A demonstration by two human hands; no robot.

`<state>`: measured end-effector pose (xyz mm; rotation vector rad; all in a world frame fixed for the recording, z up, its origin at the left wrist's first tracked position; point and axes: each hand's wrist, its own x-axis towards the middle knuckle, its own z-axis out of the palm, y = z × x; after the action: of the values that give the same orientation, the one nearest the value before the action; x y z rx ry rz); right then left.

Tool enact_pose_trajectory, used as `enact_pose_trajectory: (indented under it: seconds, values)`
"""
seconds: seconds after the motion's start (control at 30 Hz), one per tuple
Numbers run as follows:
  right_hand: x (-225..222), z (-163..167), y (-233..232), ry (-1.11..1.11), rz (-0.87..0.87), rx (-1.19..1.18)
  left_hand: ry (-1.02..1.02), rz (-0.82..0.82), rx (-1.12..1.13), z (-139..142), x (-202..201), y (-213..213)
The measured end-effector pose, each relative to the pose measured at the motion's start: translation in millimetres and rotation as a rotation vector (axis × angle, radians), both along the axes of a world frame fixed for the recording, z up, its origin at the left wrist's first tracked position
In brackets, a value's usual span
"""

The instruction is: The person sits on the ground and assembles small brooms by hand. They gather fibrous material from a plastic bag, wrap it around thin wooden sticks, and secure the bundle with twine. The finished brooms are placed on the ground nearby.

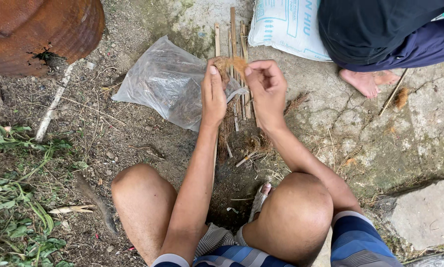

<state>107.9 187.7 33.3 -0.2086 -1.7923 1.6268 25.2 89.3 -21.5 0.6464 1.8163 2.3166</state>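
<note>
The person is squatting on bare ground, knees spread at the bottom of the view, with striped shorts (350,242) showing at the lower edge and a sandalled foot (259,198) resting between the knees. The dirt under them is dark and littered with small stones, dry stalks and fibre scraps; green weeds (19,198) are growing along the left edge, and a flat stone slab (427,212) is lying at the lower right.

Both arms are reaching forward. The left hand (213,94) and the right hand (266,89) are raised close together, fingers pinched shut on a small tuft of brown fibre (234,64) held between their fingertips, above the ground.

Just beyond the hands, thin bamboo sticks (234,29) are lying side by side on cracked, mossy concrete. A crumpled clear plastic bag (165,81) is lying just left of them. Farther off, a rusty drum (39,29) is standing at the upper left, a white sack (286,27) is sitting at the top, and another person's bare foot (363,79) is resting on the concrete beside it.
</note>
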Motion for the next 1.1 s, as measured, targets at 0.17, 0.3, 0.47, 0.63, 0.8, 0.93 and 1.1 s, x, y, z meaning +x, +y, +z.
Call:
enact_pose_trajectory:
  seconds: [0.17, 0.3, 0.47, 0.63, 0.8, 0.93, 1.1]
  values:
    - [11.8, 6.2, -11.0, 0.074, -0.025, 0.087, 0.233, -0.019, 0.104, -7.0, 6.4, 5.2]
    - [-5.9, -5.2, -21.1, 0.088, 0.020, -0.062, 0.189, -0.049, 0.035, -11.9, 9.9, 14.0]
    - [-13.7, -21.4, -20.1, 0.082, 0.018, -0.110, 0.236, 0.091, -0.125, -17.8, 6.3, 19.0]
    - [-9.4, -18.7, -17.1, -0.009, 0.029, -0.009, 0.025, -0.015, -0.108, -22.0, 2.6, 16.1]
    - [-3.2, 2.5, -13.5, -0.041, -0.011, 0.246, 0.173, 0.068, -0.090, -22.8, 0.3, 17.4]
    - [-4.3, 14.4, -13.3, 0.069, -0.048, 0.633, 0.081, -0.011, -0.074, -15.8, 4.1, 17.6]
    - [-6.3, 17.2, -10.4, 0.073, -0.003, 0.552, 0.124, -0.020, -0.023, -3.7, 10.2, 14.3]
